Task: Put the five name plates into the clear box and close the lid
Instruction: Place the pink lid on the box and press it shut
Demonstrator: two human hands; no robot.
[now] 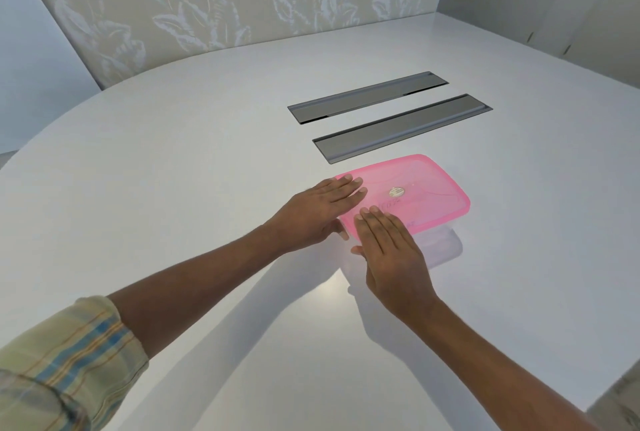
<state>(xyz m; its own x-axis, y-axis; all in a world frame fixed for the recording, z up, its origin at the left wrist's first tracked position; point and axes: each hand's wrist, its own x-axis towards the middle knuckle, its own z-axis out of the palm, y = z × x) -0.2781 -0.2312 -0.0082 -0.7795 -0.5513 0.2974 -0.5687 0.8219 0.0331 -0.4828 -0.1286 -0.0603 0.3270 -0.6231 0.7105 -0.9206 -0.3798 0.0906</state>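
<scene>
The left hand [311, 212] and right hand [391, 250] are lying flat, fingers straight and together, pressing the near-left end of the pink lid [426, 188] onto the clear box [440, 243] on the table [173, 153]. The lid's long axis is running away to the far right, leaving its unpressed end beyond the fingertips, nearer the right hand. Thin, translucent, round-cornered plastic is hiding any plates from plain view.

Your pink lid [433, 185] is smooth, translucent plastic; beneath the lid, the clear box [441, 247] looks like frosted plastic. Beyond the lid, matt brushed-metal strips [401, 127] lie in your softly glossy white table [173, 153].
</scene>
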